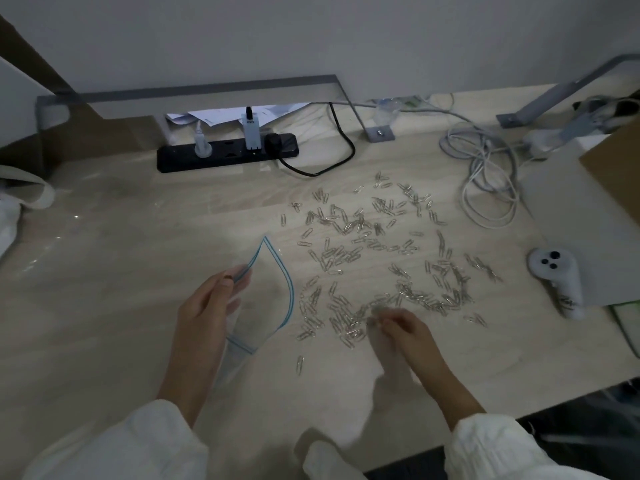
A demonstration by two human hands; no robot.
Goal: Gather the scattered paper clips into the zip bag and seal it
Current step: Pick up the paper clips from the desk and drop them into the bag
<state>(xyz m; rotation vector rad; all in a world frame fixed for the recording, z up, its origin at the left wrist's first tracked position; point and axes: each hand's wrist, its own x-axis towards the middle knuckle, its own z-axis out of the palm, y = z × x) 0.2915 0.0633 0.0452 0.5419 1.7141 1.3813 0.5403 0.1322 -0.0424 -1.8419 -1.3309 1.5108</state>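
- Holding the zip bag (273,306) up off the table (121,244), the left hand (204,310) pinches one side of its blue-lined rim between thumb and fingers.
- The bag is clear; its mouth gapes in a teardrop shape that faces the clips, and its lower corner touches the tabletop.
- Paper clips (363,244) lie scattered over the pale wood to the right of the bag, thickest in a band just beside the bag's mouth and in front of the right hand (405,327).
- The right hand reaches into that near band with its fingers bunched down on the clips; it is blurred, so I cannot tell whether any are actually gripped.
- I can make out no clips inside the bag.
- A black power strip (227,152) sits at the back of the table, a coil of white cable (485,188) at the back right, and a white controller (554,275) near the right edge.
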